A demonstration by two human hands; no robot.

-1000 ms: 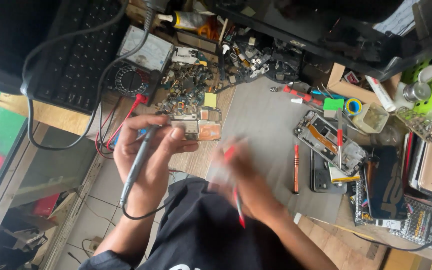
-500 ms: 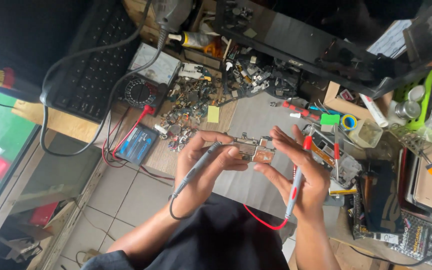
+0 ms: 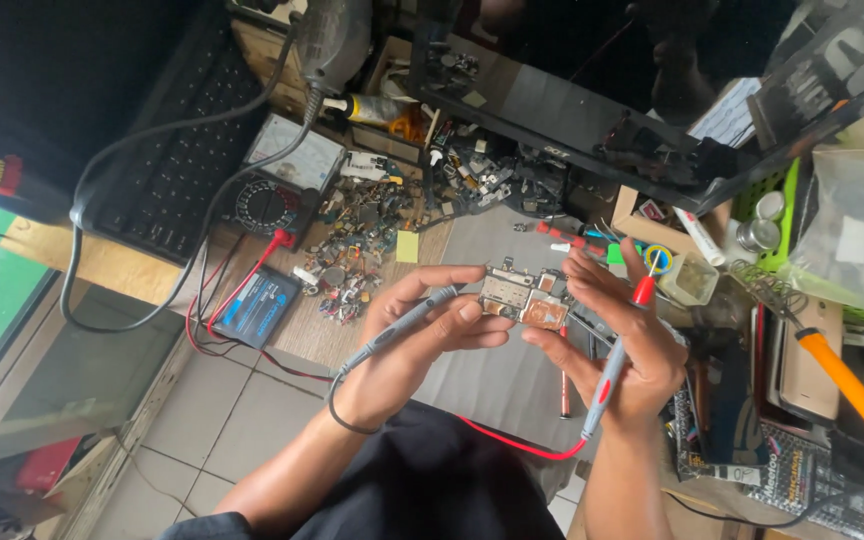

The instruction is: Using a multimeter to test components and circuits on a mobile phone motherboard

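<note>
Both hands pinch the board (image 3: 524, 300) between them above the surface (image 3: 512, 370). The left hand (image 3: 422, 335) also grips a black probe (image 3: 397, 330), the right hand (image 3: 617, 345) a red probe (image 3: 614, 365). Beyond the right hand, a cardboard box (image 3: 632, 205) holds small parts.

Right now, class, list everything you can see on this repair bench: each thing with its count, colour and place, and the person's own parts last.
circuit board: one, silver and copper, held up between both hands
black probe: one, dark grey, in the left hand
red probe: one, red and grey, in the right hand
multimeter: one, black dial, far left of bench
keyboard: one, black, left edge
small parts heap: many, mixed metal, centre of bench
grey mat: one, under the hands
soldering iron: one, orange handle, right side
left hand: pinch grip on board and black probe
right hand: grip on board and red probe
</note>
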